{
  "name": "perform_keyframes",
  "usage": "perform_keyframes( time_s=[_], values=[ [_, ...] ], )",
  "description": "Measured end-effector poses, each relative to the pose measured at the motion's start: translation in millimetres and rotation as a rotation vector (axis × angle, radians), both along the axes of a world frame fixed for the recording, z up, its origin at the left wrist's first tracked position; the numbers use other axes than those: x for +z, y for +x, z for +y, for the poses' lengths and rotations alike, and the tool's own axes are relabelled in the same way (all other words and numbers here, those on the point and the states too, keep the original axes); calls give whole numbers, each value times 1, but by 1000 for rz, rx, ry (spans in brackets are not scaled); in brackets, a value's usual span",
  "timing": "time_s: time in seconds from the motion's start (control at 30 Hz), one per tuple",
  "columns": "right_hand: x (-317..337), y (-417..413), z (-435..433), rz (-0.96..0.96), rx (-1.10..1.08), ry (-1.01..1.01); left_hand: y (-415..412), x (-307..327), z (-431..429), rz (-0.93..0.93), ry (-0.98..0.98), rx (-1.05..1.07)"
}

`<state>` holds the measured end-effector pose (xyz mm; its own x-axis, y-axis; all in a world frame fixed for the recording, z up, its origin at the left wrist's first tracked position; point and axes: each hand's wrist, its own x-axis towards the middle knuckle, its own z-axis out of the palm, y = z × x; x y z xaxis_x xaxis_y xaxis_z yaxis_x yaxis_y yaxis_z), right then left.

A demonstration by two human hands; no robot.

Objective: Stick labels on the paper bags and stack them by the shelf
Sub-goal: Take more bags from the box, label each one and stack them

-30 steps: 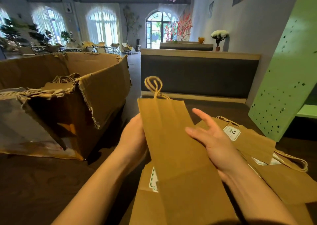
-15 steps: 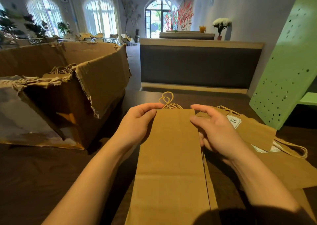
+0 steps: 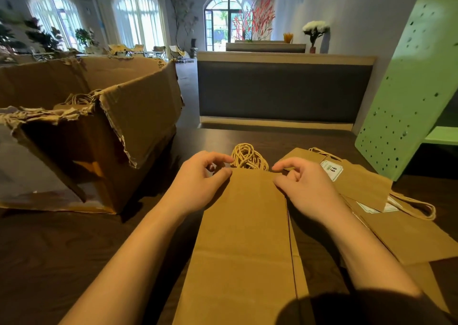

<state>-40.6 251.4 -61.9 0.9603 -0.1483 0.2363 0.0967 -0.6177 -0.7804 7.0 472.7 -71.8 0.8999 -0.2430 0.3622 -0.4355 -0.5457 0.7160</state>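
Note:
A plain brown paper bag (image 3: pixel 243 238) lies flat on the dark table (image 3: pixel 74 250), its twine handles (image 3: pixel 247 158) bunched at the far end. It rests on another bag whose edge shows along its right side. My left hand (image 3: pixel 200 183) pinches the bag's top left corner with curled fingers. My right hand (image 3: pixel 304 188) pinches the top right corner the same way. To the right lie labelled bags (image 3: pixel 364 188), one with a white label (image 3: pixel 330 169) reading 99.
A torn cardboard box (image 3: pixel 138 116) stands at the left, with more bag handles (image 3: pixel 79 99) showing inside. A green perforated shelf panel (image 3: pixel 409 89) leans at the right. A dark bench back (image 3: pixel 285 91) closes the table's far side.
The bag has come down from a raised tilt to lie flat on the table. Both hands slid to its top corners and curled.

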Motion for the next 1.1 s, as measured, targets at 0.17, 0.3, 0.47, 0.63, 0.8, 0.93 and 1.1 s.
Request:
perform_keyframes(
  time_s=[0.17, 0.3, 0.47, 0.63, 0.8, 0.93, 1.1],
  values=[
    [-15, 14, -19, -61, -263, -93, -4, 6, 1, -209, -121, -62],
    [-39, 28, -50, 193, -391, -475, -18, 9, -3, -162, -174, -238],
    [-51, 32, -61, 467, -314, -539, -18, 5, -6, -131, -30, -327],
    [-52, 35, -56, 522, -365, -566, -18, 5, -6, -111, 12, -320],
    [-34, 25, -53, -139, -577, -269, -19, 7, -6, -94, 30, -312],
    [-18, 8, -37, -489, -512, -61, -18, 8, -6, -77, 35, -309],
    [-8, 4, -26, -577, -411, 147, -19, 11, -6, 23, -76, -243]
  ],
)
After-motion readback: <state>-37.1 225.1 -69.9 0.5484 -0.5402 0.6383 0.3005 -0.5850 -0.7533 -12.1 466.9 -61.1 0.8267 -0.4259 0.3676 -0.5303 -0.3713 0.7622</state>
